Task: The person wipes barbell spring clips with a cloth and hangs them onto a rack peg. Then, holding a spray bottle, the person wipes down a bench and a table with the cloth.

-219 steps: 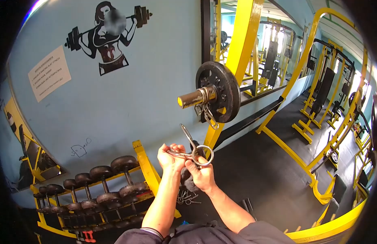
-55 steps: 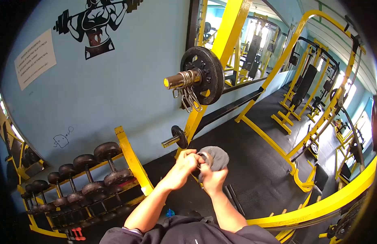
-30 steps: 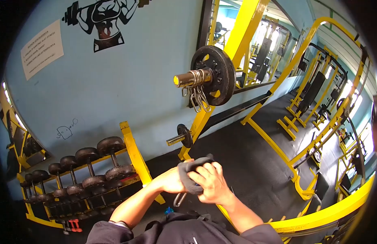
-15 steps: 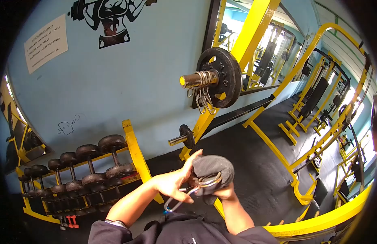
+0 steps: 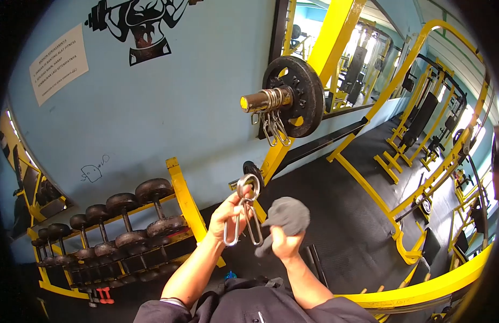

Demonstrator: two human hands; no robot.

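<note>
My left hand (image 5: 225, 214) is closed on a metal spring collar (image 5: 248, 203), its coil at the top and two looped handles hanging down. To the right, my right hand (image 5: 286, 243) grips a bunched grey cloth (image 5: 290, 216), apart from the collar. Above them, a black weight plate (image 5: 308, 97) sits on a bar sleeve (image 5: 260, 101) with several metal collars (image 5: 274, 125) hanging around it.
A rack (image 5: 185, 202) of black dumbbells (image 5: 133, 237) stands at the lower left. Behind is a blue wall (image 5: 185, 97) with a paper sign (image 5: 59, 63). Yellow machine frames (image 5: 368, 194) stand on the black floor (image 5: 335, 215) at right. A smaller plate (image 5: 253, 173) is low on the post.
The collar was against the cloth between both hands; now my left hand holds it up, away from the cloth. My right hand keeps the cloth, and the hands have moved apart.
</note>
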